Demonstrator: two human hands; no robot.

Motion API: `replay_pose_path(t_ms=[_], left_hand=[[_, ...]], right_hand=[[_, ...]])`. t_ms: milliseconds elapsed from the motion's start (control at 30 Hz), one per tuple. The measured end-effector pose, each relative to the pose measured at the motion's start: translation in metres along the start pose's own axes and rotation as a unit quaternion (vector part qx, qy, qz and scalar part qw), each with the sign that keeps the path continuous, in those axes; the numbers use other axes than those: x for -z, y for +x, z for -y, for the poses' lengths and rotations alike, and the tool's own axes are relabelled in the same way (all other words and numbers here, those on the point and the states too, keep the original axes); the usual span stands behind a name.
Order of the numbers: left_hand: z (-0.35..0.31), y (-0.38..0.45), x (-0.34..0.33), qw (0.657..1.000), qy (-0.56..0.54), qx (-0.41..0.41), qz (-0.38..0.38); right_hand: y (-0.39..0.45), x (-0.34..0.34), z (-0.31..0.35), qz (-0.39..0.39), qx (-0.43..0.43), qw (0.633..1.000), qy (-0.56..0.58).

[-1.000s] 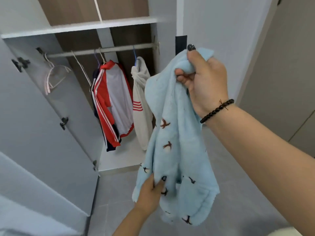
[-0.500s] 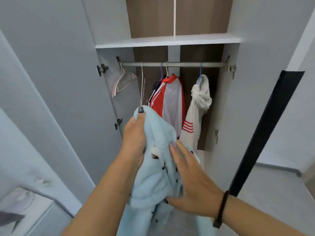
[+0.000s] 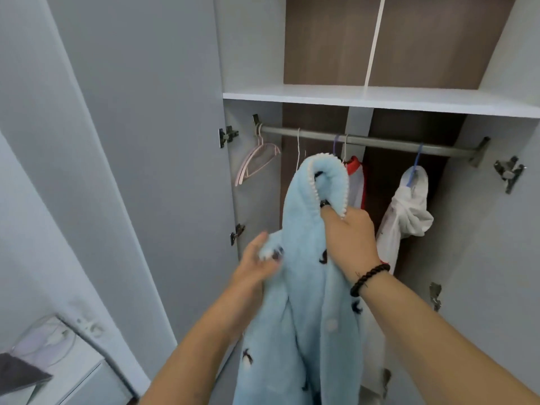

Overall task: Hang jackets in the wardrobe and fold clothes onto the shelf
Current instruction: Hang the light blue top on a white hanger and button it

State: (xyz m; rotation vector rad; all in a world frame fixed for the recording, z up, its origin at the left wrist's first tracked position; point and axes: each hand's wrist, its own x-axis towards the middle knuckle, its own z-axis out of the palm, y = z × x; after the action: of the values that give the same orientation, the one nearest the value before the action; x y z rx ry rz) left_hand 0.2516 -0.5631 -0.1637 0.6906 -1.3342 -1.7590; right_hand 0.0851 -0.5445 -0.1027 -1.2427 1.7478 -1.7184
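1. Fingers of right hand (image 3: 349, 238) are curled, gripping the trimmed edge of the blue fleece jacket (image 3: 304, 287).
2. Left hand (image 3: 257, 264) pinches a jacket corner at 9 o'clock of the right hand.
3. Jacket hangs before the wardrobe rail (image 3: 380, 141), below the shelf (image 3: 380, 99).

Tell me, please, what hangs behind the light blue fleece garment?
Behind the light blue fleece garment, a red and white jacket peeks out on the rail; most of it is covered.
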Motion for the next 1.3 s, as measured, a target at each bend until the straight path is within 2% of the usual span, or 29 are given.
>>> replay_pose_path(t_ms=[100,167,233,333,400,467,500,533,600,667,733,833,967,1033,1100,1167,1233,1300], left_hand=[[0.038,0.013,0.024,0.989,0.141,-0.011,0.05],[0.053,0.034,0.043,0.979,0.202,-0.029,0.016],[0.059,0.061,0.065,0.985,0.167,-0.027,-0.012],[0.057,0.095,0.102,0.996,0.038,0.027,-0.079],[0.057,0.111,0.121,0.987,0.014,0.022,-0.16],[0.062,0.124,0.133,0.949,0.056,0.014,-0.31],[0.063,0.126,0.135,0.931,0.067,0.002,-0.359],[0.067,0.125,0.134,0.929,0.064,-0.024,-0.363],[0.079,0.116,0.124,0.959,0.052,-0.065,-0.271],[0.095,0.113,0.112,0.982,0.085,-0.049,-0.164],[0.109,0.123,0.1,0.987,0.117,-0.026,-0.111],[0.119,0.156,0.097,0.978,0.164,-0.014,-0.126],[0.112,0.213,0.117,0.979,0.168,0.009,-0.118],[0.105,0.238,0.129,0.969,0.189,0.026,-0.158],[0.09,0.261,0.142,0.965,0.138,0.067,-0.21],[0.069,0.28,0.147,0.965,0.069,0.1,-0.231],[0.038,0.293,0.143,0.97,-0.067,0.119,-0.201],[0.008,0.304,0.135,0.963,-0.194,0.137,-0.125]], right_hand=[[0.028,-0.03,0.002,0.029,-0.104,0.992,0.06],[0.047,-0.05,0.006,0.047,-0.181,0.98,0.073],[0.066,-0.064,0.008,0.052,-0.218,0.972,0.074],[0.092,-0.075,0.008,0.02,-0.204,0.976,0.072],[0.106,-0.078,0.008,0.008,-0.189,0.978,0.09],[0.117,-0.082,0.01,-0.002,-0.181,0.977,0.111],[0.123,-0.084,0.011,-0.01,-0.177,0.978,0.113],[0.129,-0.086,0.012,-0.018,-0.173,0.978,0.113],[0.142,-0.088,0.014,-0.027,-0.168,0.978,0.12],[0.155,-0.089,0.016,-0.026,-0.172,0.974,0.142],[0.168,-0.091,0.015,-0.008,-0.182,0.967,0.176],[0.187,-0.092,0.007,0.04,-0.189,0.955,0.226],[0.221,-0.075,-0.012,0.085,-0.176,0.946,0.259],[0.241,-0.06,-0.027,0.103,-0.181,0.943,0.261],[0.258,-0.046,-0.044,0.124,-0.196,0.939,0.253],[0.272,-0.034,-0.065,0.134,-0.218,0.933,0.253],[0.282,-0.026,-0.092,0.152,-0.241,0.92,0.27],[0.29,-0.023,-0.12,0.17,-0.275,0.9,0.294]])
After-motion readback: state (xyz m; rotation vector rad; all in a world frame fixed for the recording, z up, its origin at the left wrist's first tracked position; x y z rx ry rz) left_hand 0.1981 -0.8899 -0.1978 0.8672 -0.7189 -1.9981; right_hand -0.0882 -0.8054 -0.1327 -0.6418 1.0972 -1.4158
